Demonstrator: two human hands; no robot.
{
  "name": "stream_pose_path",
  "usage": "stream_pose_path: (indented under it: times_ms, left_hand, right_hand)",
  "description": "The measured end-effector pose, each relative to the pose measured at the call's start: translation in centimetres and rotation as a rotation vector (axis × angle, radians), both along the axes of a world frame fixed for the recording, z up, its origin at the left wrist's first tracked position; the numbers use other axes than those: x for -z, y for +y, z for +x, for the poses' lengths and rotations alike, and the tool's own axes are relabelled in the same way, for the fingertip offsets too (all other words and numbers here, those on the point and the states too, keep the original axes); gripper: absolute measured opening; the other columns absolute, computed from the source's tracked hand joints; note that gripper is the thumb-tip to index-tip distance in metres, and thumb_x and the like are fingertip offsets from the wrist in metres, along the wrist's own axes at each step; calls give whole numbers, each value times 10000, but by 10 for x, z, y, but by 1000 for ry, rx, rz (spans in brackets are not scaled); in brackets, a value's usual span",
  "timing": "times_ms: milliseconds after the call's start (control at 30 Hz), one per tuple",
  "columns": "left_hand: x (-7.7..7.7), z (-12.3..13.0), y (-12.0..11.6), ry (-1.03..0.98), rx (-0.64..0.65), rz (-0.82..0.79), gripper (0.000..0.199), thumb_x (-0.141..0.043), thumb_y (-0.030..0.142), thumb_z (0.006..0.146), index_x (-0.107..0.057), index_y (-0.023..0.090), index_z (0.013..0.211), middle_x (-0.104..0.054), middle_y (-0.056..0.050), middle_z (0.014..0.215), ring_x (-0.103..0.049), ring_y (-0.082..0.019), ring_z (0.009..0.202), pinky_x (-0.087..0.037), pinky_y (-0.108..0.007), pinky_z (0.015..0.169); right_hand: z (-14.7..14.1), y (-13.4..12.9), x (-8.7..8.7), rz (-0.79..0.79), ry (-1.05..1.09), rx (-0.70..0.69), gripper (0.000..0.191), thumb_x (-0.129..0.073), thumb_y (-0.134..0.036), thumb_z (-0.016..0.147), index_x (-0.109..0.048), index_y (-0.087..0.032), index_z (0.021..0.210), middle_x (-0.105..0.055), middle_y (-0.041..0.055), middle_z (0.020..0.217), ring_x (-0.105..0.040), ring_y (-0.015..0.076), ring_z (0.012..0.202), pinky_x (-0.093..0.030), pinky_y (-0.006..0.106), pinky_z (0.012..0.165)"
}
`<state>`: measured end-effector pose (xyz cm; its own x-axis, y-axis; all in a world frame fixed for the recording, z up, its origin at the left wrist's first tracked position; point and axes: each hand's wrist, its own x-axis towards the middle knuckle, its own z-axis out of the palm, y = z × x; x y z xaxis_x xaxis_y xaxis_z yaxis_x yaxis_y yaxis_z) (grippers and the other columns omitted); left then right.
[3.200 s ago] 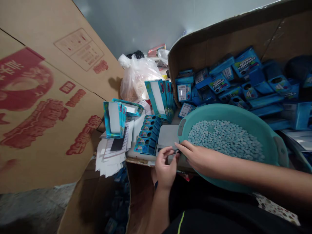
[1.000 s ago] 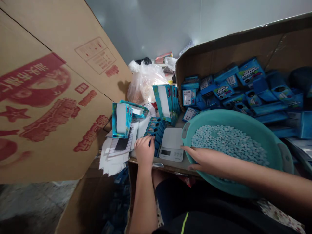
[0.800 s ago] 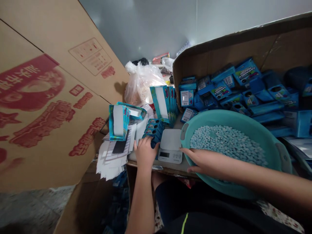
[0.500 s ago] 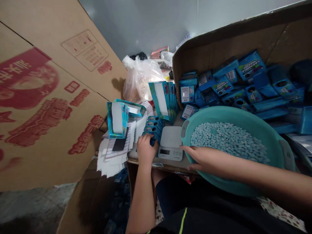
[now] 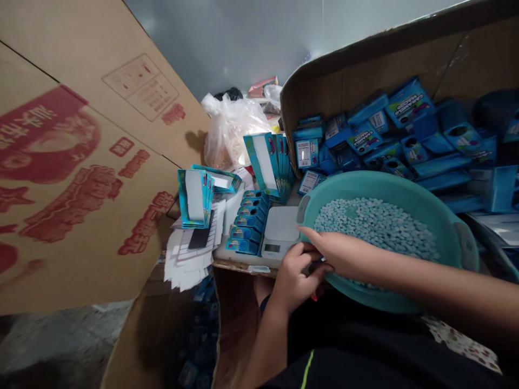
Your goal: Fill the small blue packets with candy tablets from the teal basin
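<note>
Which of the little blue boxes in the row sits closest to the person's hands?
The lowest box, at the row's near end, nearest the left hand.

Grey wall point(image 5: 211, 43) above concrete floor point(image 5: 52, 346)

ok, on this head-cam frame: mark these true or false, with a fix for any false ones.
Right hand lies over the rim of the teal basin. True.
The teal basin is empty. False: it holds a heap of pale blue tablets.
White scale stands just left of the teal basin. True.
Left hand is inside the cardboard box. False: it is by the near rim of the teal basin, next to the right hand.
</note>
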<state>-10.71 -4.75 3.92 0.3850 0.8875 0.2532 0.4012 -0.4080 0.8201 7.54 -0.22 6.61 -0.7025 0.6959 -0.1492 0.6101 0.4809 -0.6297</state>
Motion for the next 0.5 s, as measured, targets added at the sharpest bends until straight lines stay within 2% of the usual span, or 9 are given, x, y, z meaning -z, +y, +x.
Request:
stream_pose_path:
  times_ms: [100, 167, 233, 300, 400, 433, 500]
  left_hand:
    - [-3, -3, 5, -79, 8, -42, 244, -737, 423, 1010, -837, 216, 929, -755, -102, 1014, -731, -226, 944, -616, -346, 861]
    - [-10, -12, 10, -125, 1, -27, 305, -702, 431, 1033, -817, 215, 850, -752, -82, 928, -721, -205, 863, -608, -329, 815]
    - [-18, -26, 17, -112, -52, 39, 321, -678, 423, 1047, -795, 216, 832, -743, -62, 869, -709, -197, 825, -599, -340, 839]
    - [-24, -43, 29, 21, -163, 169, 286, -656, 390, 1053, -787, 225, 859, -749, -53, 885, -709, -204, 856, -579, -364, 898]
    - [-25, -69, 60, 378, -422, 393, 267, -604, 344, 1049, -795, 231, 900, -773, -66, 972, -712, -245, 949, -529, -418, 973]
    - [-23, -78, 72, 491, -506, 428, 269, -596, 342, 1041, -800, 227, 908, -780, -76, 995, -712, -266, 974, -515, -437, 989]
    - [-17, -92, 95, 689, -634, 394, 278, -576, 325, 1029, -807, 213, 924, -788, -103, 1053, -711, -304, 1022, -499, -464, 1005]
  right_hand:
    - [-2, -1, -13, -76, -33, 48, 971, -672, -58, 839, -255, -79, 1715, -753, 213, 1264, -736, 325, 1084, -580, 392, 880]
    - [-2, -1, -18, -99, -4, 77, 980, -732, -130, 859, -266, -120, 1721, -722, 213, 1342, -719, 350, 1155, -576, 411, 916]
    - [-2, -1, -19, -98, 2, 94, 1006, -777, -198, 873, -250, -140, 1729, -676, 231, 1424, -694, 378, 1223, -569, 439, 953]
    - [0, 0, -17, -72, -12, 96, 987, -777, -225, 897, -251, -133, 1728, -664, 247, 1432, -695, 390, 1220, -568, 446, 946]
    - [2, -2, -14, -10, -50, 92, 872, -731, -237, 937, -322, -142, 1702, -692, 243, 1368, -741, 375, 1092, -577, 415, 842]
    - [2, -3, -13, 12, -64, 82, 834, -718, -244, 947, -349, -148, 1690, -703, 238, 1336, -750, 369, 1042, -574, 406, 801]
    - [3, -5, -13, 51, -86, 47, 788, -705, -257, 958, -384, -142, 1668, -723, 231, 1255, -755, 366, 959, -561, 396, 725]
